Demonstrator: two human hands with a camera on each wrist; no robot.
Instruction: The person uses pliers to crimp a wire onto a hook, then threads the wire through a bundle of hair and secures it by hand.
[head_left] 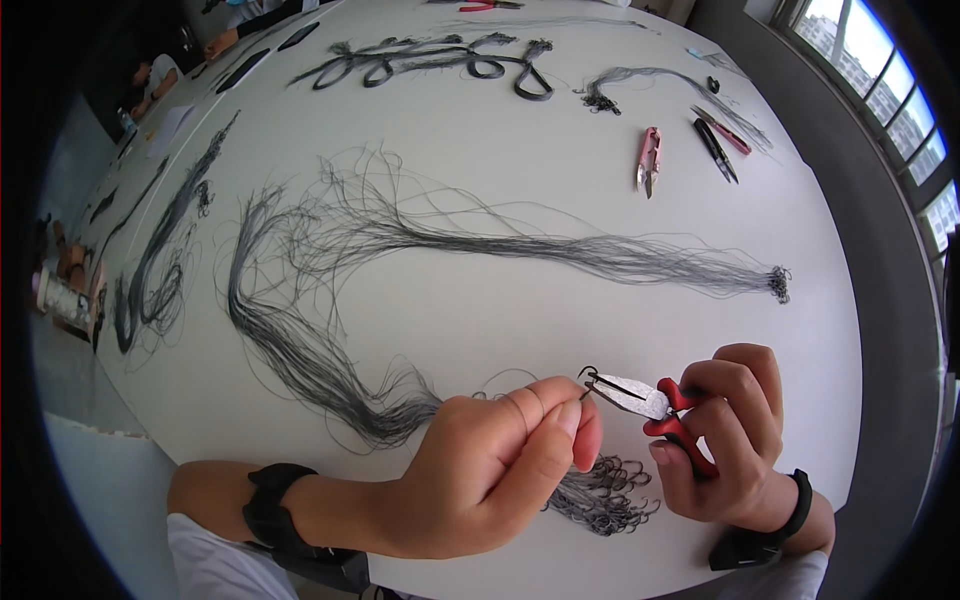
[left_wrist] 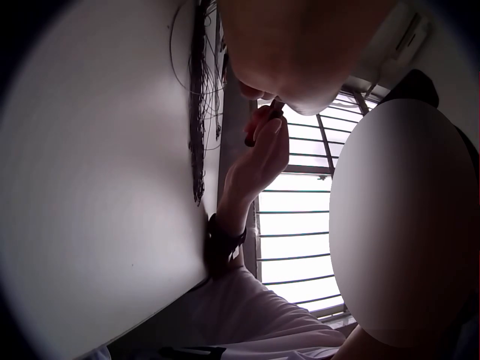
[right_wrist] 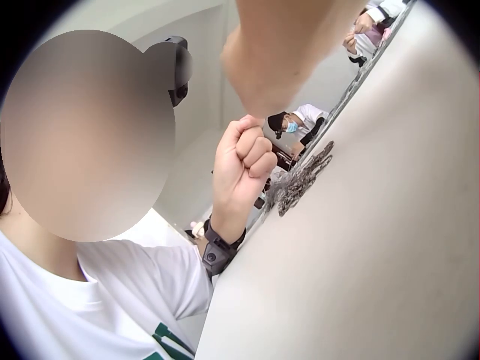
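Observation:
Between thumb and forefinger, my left hand (head_left: pixel 490 470) pinches a small black fish hook (head_left: pixel 584 371), its bend standing up past the fingertips. A thin dark line crosses the forefinger. My right hand (head_left: pixel 735 430) grips pliers (head_left: pixel 632 396) by their red handles, fingers curled round them. The plier tips are right at the hook, pointing left. Below the hands lies a bundle of hooks (head_left: pixel 612 500) with dark lines, partly hidden by the left hand. In the right wrist view the left hand (right_wrist: pixel 246 161) appears as a curled fist above the table.
Long bundles of dark line (head_left: pixel 450 242) spread across the white table (head_left: pixel 700 330), one ending in a hook cluster (head_left: pixel 779 284). Pink thread snips (head_left: pixel 649 162) and black snips (head_left: pixel 716 150) lie at the far right. Tied coils (head_left: pixel 485 65) lie at the back. Other people sit farther along.

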